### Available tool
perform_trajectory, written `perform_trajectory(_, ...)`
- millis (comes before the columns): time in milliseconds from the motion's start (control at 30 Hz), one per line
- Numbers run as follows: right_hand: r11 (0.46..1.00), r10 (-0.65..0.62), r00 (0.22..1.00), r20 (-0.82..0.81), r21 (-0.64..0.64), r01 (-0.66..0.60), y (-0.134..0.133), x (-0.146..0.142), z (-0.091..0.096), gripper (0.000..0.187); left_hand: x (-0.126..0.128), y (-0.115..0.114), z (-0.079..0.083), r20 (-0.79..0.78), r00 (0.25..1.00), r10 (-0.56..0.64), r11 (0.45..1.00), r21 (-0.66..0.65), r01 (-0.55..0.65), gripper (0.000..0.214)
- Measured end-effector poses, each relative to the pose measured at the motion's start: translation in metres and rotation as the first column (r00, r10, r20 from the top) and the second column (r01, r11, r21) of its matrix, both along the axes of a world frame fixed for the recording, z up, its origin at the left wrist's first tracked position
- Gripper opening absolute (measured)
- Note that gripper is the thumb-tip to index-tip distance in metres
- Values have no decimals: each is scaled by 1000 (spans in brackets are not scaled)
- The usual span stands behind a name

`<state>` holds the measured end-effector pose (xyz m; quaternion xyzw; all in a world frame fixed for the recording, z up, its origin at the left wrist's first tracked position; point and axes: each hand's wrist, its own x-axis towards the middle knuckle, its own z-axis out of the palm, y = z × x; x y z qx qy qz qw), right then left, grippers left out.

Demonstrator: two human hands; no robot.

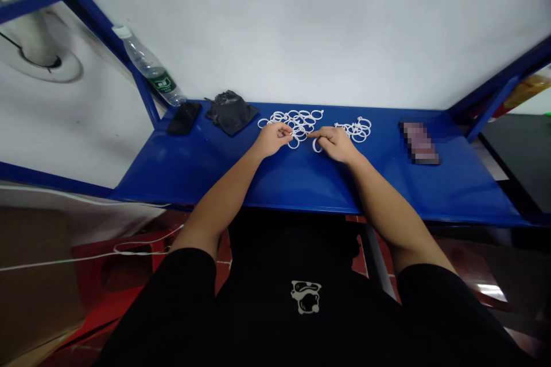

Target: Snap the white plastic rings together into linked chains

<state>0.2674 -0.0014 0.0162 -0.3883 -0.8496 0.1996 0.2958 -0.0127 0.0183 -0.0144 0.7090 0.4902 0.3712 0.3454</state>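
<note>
1. And here we are in what looks like a small workshop, a simple assembly spot!
2. Front and centre, a long blue painted-steel workbench (181, 169) on a bolted frame.
3. Piled on top, loose white plastic rings (299, 117), small parts in bulk.
4. Behind it, a bare white wall (301, 28).
5. Down by the floor, a red plastic stool (120, 258) and brown cardboard (34, 275).

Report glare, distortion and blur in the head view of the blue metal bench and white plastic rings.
Head view: a pale glare sits on the left of the blue metal bench top; a bright reflection marks the glossy floor; wide-angle distortion splays the blue metal frame outward; a pixelated patch hides a flat object on the right; the white plastic rings stay fairly sharp.
</note>
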Motion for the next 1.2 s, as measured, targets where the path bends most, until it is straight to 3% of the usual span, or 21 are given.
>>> perform_trajectory(167, 998, -65, 998, -4, -4, 65, 1, 0, -3, 46, 2, -4, -1, -126, 992, -27, 996, 80, 37, 24)
perform_trajectory(267, 984, -175, 984, 19, 40, 174, 7, 7, -8, 43, 2, -5, 0, -176, 984, -31, 986, 153, 59, 30)
perform_trajectory(467, 917, -367, 929, -55, 144, 371, 29, 39, -17, 32, 5, -10, 6, -166, 986, -16, 951, 302, 66, 36)
perform_trajectory(600, 854, -463, 880, -104, 214, 475, 32, 49, -15, 37, 8, -14, 9, -105, 994, 32, 911, 411, 15, 35)
perform_trajectory(700, 893, -403, 904, -142, 152, 423, 21, 33, -9, 42, 11, -17, 9, -102, 994, 47, 901, 434, 2, 45)
perform_trajectory(833, 981, -177, 972, -152, 53, 187, -3, -5, -5, 42, 19, -24, 8, -136, 990, -27, 895, 437, 85, 59)
perform_trajectory(967, 1000, -9, 991, -134, -27, 6, -13, -26, -9, 44, 29, -34, 7, -191, 975, -109, 879, 440, 184, 66)
perform_trajectory(1100, 998, -10, 988, -155, -70, -1, -11, -23, -12, 32, 29, -35, 8, -230, 963, -140, 892, 394, 224, 59)
perform_trajectory(1200, 995, -66, 979, -192, -86, 51, -9, -18, -10, 25, 22, -29, 10, -231, 970, -80, 904, 393, 168, 51)
